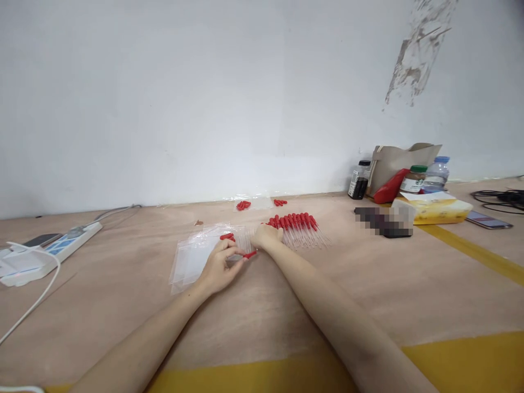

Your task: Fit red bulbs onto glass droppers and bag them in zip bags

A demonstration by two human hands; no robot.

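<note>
Droppers (301, 230), red-topped, lie in a row right of center as a person's left hand (221, 266) pinches a single red bulb (250, 254) below the center of the frame. The right hand (267, 237) rests just beside clear tubes (244, 240), its grip hidden and impossible to tell; clear plastic bags (189, 257) spread lower left of center.
</note>
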